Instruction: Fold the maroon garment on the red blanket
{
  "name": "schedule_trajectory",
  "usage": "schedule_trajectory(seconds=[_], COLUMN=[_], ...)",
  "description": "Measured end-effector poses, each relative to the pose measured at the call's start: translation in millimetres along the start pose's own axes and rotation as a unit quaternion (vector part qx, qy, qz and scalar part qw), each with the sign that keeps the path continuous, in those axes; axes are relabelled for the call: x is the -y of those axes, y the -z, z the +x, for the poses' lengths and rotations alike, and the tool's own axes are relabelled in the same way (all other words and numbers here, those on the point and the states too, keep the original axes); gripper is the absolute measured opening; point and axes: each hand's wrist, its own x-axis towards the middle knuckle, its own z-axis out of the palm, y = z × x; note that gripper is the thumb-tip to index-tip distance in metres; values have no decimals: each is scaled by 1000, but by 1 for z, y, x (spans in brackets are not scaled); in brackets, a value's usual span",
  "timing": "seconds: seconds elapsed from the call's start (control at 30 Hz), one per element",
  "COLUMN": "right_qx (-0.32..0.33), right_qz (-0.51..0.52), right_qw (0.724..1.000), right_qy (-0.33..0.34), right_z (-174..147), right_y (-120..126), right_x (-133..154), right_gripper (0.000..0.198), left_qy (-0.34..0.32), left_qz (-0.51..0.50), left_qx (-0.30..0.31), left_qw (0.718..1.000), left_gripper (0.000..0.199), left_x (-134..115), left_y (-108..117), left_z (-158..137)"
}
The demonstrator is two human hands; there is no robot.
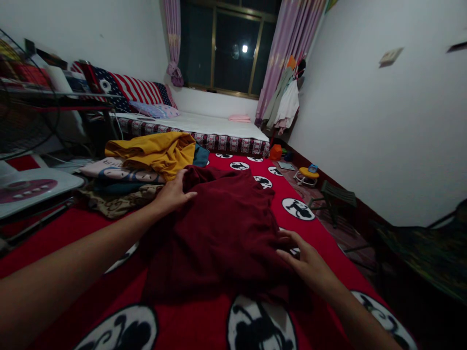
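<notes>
A dark red garment (pixel 222 228), loosely folded and wrinkled, lies spread on a red cover in front of me. At its upper left edge rests my left hand (pixel 175 192), thumb stretched out over the cloth and fingers against the fold. My right hand (pixel 304 257) touches the right edge with thumb and fingers apart. Just beyond the left hand is a pile of clothes: a mustard yellow garment (pixel 156 148) on top, a pale printed one (pixel 113 167) below it and a brown patterned one (pixel 120 199) at the bottom.
The red cover (pixel 204 323) carries black-and-white round prints. A white and pink appliance (pixel 32 189) stands at the left, near a fan (pixel 25 97). A bed (pixel 215 124) lies under the window. Along the right are a small yellow stool (pixel 306 173) and a folding stool (pixel 337 194).
</notes>
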Motion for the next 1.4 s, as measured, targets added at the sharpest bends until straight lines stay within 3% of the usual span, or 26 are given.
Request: schedule_trajectory(seconds=[0.17,0.27,0.33,0.4,0.47,0.53,0.63,0.77,0.9,1.4], right_qx=[38,10,-14,-24,-11,11,5,-46,-65,-52], right_qz=[-82,-80,-47,24,123,193,172,52,8,32], right_qw=[995,996,997,997,991,981,985,997,994,990], right_qy=[35,46,56,62,51,17,-22,40,84,125], right_z=[-5,-3,3,14,32,53,83,101,101,91], right_y=[-6,-4,-6,-13,-23,-37,-58,-79,-84,-78], right_x=[19,30,39,48,55,55,45,20,8,13], right_gripper=[24,20,23,31,42,51,59,44,29,25], left_qy=[28,35,-19,-114,-218,-308,-372,-308,-260,-285], left_qz=[23,-9,-80,-153,-183,-154,-92,-198,-312,-276], left_qx=[66,39,-14,-32,26,128,204,183,169,148], left_qw=[997,999,997,981,958,930,901,912,898,906], left_gripper=[83,71,56,39,24,24,24,14,11,13], left_x=[0,-11,-31,-59,-90,-114,-131,-127,-120,-121], left_y=[0,12,22,26,20,3,-31,-62,-68,-64], left_z=[-20,-34,-47,-64,-86,-108,-131,-134,-129,-132])
